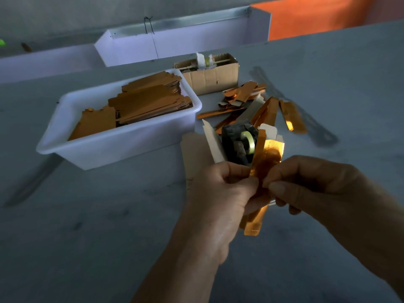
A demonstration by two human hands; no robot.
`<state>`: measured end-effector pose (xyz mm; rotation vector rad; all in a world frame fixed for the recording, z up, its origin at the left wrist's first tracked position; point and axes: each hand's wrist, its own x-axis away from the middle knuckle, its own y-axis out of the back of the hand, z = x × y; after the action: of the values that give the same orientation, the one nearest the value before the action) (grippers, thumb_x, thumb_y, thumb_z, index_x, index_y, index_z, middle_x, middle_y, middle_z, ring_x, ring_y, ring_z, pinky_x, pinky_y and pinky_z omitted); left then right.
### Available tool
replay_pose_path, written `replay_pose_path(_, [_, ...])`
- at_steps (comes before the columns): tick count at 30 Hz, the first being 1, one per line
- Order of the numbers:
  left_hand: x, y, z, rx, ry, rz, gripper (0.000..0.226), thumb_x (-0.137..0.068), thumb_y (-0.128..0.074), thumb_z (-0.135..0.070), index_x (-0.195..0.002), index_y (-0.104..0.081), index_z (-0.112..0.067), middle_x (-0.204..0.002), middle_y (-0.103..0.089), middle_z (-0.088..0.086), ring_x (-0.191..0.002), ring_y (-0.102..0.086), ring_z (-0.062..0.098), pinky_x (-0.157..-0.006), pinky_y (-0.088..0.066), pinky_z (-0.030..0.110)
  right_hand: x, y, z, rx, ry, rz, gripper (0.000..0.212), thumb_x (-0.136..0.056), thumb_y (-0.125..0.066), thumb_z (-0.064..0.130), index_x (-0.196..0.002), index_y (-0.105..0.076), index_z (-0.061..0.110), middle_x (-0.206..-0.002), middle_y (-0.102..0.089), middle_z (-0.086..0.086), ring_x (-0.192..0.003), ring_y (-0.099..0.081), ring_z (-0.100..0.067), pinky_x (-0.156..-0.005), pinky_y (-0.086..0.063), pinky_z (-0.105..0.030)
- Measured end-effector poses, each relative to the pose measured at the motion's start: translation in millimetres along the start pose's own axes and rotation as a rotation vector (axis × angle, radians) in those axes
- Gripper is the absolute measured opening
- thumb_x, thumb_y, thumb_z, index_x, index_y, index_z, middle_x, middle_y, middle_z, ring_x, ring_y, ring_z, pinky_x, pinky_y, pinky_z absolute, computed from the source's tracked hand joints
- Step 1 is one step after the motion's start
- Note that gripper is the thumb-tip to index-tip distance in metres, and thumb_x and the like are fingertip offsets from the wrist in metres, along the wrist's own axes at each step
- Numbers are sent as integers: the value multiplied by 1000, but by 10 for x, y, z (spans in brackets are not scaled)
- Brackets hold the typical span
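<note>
Over the table (87,237), left hand (220,191) and right hand (310,184), grips tight on gold strip (265,159).

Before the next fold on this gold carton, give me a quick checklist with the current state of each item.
1. Left hand holds the gold carton: ok, fingers and thumb pinch its left edge.
2. Right hand holds it: ok, it pinches the right edge.
3. Carton flaps free: ok, the top flaps stand open above the hands.
4. Tape dispenser nearby: ok, it stands just behind the carton.
5. Tape end ready to pull: cannot tell.
6. Supply of flat blanks: ok, the white tub holds stacks.
</note>
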<state>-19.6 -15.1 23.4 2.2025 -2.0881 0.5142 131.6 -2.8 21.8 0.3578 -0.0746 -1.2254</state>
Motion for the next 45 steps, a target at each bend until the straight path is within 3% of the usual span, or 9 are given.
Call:
replay_pose_path(8, [29,28,17,-9,-27,0,10,-87,-65,-2,-82,-70,-8,-78,-75,6,-74,-75,20,-70,-60,28,-59,-69,-29,-81,36,-13,24,-64,-59,31,-82,-74,34,-75,-70,0,-64,-60,-4,-54,-47,-13])
replay_pose_path(12, [53,20,27,-19,-48,-9,9,-88,-64,-2,-83,-70,-6,-77,-75,7,-71,-74,19,-63,-58,22,-55,-81,-71,-6,25,-24,47,-72,-67,20,-110,-56,47,-77,-70,2,-66,-65,-7,-58,-48,-12])
replay_pose_path(14, [61,23,34,-38,-52,5,9,-88,-64,-2,-84,-71,-7,-78,-75,7,-72,-74,19,-63,-59,22,-58,-96,-78,8,-6,-56,51,-68,-67,29,-113,-49,46,-78,-72,3,-67,-67,-10,-59,-50,-18])
replay_pose_path(18, [61,60,27,-22,-14,48,11,-89,-62,0,-88,-71,-5,-84,-76,9,-77,-75,19,-72,-60,26,-62,-126,-42,40,-68,-118,52,-56,-61,47,-105,-45,42,-78,-72,8,-66,-67,-10,-58,-49,-26])
replay_pose_path(22, [56,118,14,-19,22,140,16,-81,-68,-12,-93,-71,-2,-91,-75,11,-86,-74,22,-83,-58,36,-49,-140,-17,154,-97,-139,38,-73,-71,28,-97,-45,41,-76,-71,16,-63,-66,-4,-56,-50,-21])
replay_pose_path(30, [81,90,57,-46,-52,9,16,-92,-59,-8,-84,-72,-6,-78,-75,9,-72,-74,21,-56,-54,17,-46,-202,50,279,-93,-172,36,-75,-73,24,-92,-44,38,-75,-68,23,-62,-63,3,-58,-46,-21])
replay_pose_path(37, [128,-49,170,-176,-301,-211,16,-90,-61,-9,-79,-71,-13,-65,-73,3,-59,-71,12,-49,-53,20,-62,-227,121,403,-85,-209,32,-75,-74,27,-86,-45,35,-74,-67,23,-64,-61,7,-54,-46,-15])
replay_pose_path(42, [171,-117,292,-540,-670,-391,14,-85,-57,-26,-82,-70,-22,-73,-70,-4,-66,-67,5,-59,-54,28,-54,-239,242,538,-68,-275,30,-73,-74,28,-83,-46,29,-64,-66,14,-63,-59,5,-63,-38,1])
replay_pose_path(45, [200,-122,298,-622,-781,-457,15,-86,-55,-27,-83,-69,-22,-76,-68,-6,-66,-66,4,-58,-52,23,-55,-250,304,525,-71,-305,33,-62,-68,45,-81,-45,29,-64,-66,18,-58,-60,3,-55,-41,-6])
